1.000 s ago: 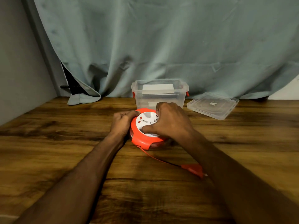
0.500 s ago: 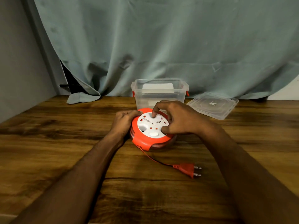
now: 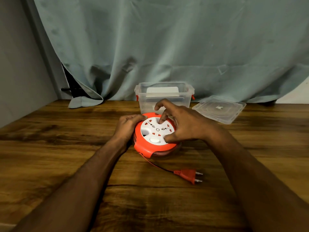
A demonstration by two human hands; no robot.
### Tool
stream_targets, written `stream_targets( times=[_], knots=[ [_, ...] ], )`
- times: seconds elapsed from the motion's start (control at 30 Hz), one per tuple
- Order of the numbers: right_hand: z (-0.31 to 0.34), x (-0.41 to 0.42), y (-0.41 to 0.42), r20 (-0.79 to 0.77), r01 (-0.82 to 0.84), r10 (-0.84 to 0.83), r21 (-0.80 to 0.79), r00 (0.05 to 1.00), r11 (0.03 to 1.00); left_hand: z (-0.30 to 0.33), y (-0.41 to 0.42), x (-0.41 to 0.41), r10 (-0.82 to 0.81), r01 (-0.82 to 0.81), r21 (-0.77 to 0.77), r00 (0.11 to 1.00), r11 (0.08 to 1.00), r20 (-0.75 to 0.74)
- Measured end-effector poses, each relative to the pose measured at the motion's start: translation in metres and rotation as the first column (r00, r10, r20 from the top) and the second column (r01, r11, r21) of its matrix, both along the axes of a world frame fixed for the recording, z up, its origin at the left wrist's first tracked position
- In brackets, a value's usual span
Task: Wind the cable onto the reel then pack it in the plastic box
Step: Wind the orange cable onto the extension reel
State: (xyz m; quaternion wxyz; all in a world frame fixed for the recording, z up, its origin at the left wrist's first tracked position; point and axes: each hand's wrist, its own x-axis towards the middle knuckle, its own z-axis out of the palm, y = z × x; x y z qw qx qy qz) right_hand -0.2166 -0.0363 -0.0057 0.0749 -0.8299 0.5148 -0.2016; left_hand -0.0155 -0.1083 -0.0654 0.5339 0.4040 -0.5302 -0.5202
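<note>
Winding is in hand and, by my judgement, close to finished. The reel (image 3: 156, 136) lies flat on the desk (image 3: 66, 148), socket face up, just in front of the plastic box (image 3: 164, 96), whose lid (image 3: 219, 108) lies off to the box's right. The left hand (image 3: 128, 126) is curled closed around the reel's left rim, bracing it. The right hand (image 3: 182, 124) spreads over the white centre, one fingertip pressed into a recess and the thumb on the near edge, placed to turn it. Only a short run of cable (image 3: 158, 166) trails from the reel's near side to the plug (image 3: 188, 174), whose long axis lies across the desk, pins pointing right. Next, I judge: more turns until the plug meets the rim, then lift the reel into the box
</note>
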Motion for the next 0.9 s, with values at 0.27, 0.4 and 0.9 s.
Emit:
stream_targets(
  times=[0.27, 0.4, 0.9],
  knots=[
    [0.005, 0.005, 0.003, -0.035, 0.013, -0.014, -0.037, 0.999, 0.999, 0.000, 0.001, 0.001, -0.001, 0.001, -0.009, 1.000, 1.000, 0.011],
    [0.004, 0.006, 0.003, -0.007, 0.009, -0.009, -0.032, 1.000, 0.999, 0.002, 0.003, 0.000, 0.011, -0.011, -0.001, 1.000, 1.000, -0.005],
    [-0.008, 0.018, -0.002, 0.043, 0.157, -0.152, -0.170, 0.987, 0.973, 0.002, 0.004, -0.002, 0.036, -0.035, 0.021, 0.999, 0.999, -0.016]
  ],
)
